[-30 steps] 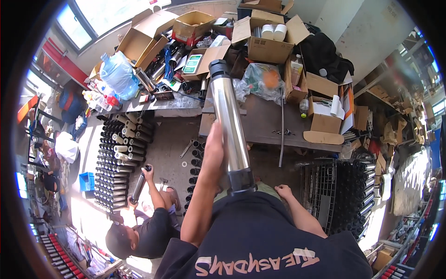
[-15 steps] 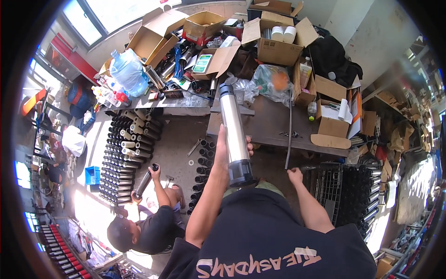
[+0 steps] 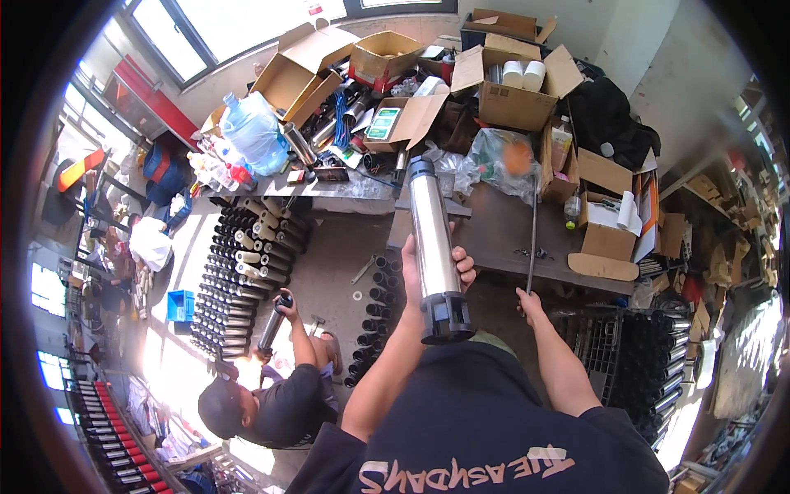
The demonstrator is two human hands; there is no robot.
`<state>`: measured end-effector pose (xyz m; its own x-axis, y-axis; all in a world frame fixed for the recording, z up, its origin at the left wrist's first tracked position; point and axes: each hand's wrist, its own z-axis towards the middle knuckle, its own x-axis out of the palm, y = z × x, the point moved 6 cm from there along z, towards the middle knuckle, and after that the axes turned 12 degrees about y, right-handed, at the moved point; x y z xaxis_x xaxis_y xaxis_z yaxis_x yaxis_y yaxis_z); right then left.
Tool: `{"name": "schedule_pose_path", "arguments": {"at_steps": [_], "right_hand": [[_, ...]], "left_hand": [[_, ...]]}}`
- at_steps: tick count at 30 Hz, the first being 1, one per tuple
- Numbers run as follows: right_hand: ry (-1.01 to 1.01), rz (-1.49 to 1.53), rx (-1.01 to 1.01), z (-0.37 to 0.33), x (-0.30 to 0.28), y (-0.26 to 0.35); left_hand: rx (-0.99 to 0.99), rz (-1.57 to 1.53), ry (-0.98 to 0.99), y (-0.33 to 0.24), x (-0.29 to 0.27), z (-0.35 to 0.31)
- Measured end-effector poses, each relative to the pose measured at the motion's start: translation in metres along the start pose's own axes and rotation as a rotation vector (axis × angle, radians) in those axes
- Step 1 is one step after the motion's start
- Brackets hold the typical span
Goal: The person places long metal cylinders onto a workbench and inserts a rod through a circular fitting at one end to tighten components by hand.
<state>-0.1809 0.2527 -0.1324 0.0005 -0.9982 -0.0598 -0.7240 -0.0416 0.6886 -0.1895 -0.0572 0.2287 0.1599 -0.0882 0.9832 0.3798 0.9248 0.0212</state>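
Observation:
In my left hand (image 3: 410, 276) is a shiny metal cylinder (image 3: 431, 235) with black end fittings, its fingers wrapped round the lower half. The cylinder is tilted, its far end over the bench edge and its slotted black near end by my chest. My right hand (image 3: 529, 305) is closed on the near end of a thin dark rod (image 3: 533, 239). That rod reaches forward over the bench (image 3: 494, 222), its far end near a clear plastic bag (image 3: 504, 165) holding something orange.
At lower left a crouching co-worker (image 3: 276, 407) holds a dark cylinder (image 3: 274, 325). Rows of black and metal cylinders (image 3: 234, 288) stand behind that person. Open cardboard boxes (image 3: 514, 95) and a blue water jug (image 3: 253, 132) crowd the bench. A wire crate (image 3: 597, 350) stands right of me.
The whole view has shifted, so the scene sits farther right and a little lower. My right hand has moved slightly forward along with the rod. My left hand keeps its hold on the cylinder.

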Motion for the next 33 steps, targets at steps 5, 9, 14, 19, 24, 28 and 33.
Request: {"name": "schedule_pose_path", "arguments": {"at_steps": [5,9,14,19,24,28,33], "right_hand": [[0.023,0.19,0.141,0.01,-0.009,-0.041],[0.064,0.219,0.183,-0.007,0.0,-0.046],[0.021,0.018,0.073,-0.024,0.006,-0.031],[-0.197,-0.074,-0.034,-0.033,-0.01,-0.06],[-0.463,-0.093,-0.002,-0.036,-0.039,-0.132],[-0.468,-0.414,0.033,-0.079,-0.035,-0.133],[-0.411,-0.563,0.047,-0.104,-0.033,-0.133]], "left_hand": [[-0.008,0.068,-0.042,0.001,-0.003,-0.002],[-0.057,0.295,-0.232,-0.012,-0.011,-0.008],[-0.108,0.6,-0.383,-0.024,-0.011,-0.018],[-0.087,0.512,-0.297,-0.024,-0.007,-0.019],[-0.042,0.401,-0.08,-0.015,0.014,-0.02],[-0.027,0.346,0.101,-0.012,0.019,-0.02],[-0.044,0.275,0.198,-0.009,0.023,-0.019]]}}
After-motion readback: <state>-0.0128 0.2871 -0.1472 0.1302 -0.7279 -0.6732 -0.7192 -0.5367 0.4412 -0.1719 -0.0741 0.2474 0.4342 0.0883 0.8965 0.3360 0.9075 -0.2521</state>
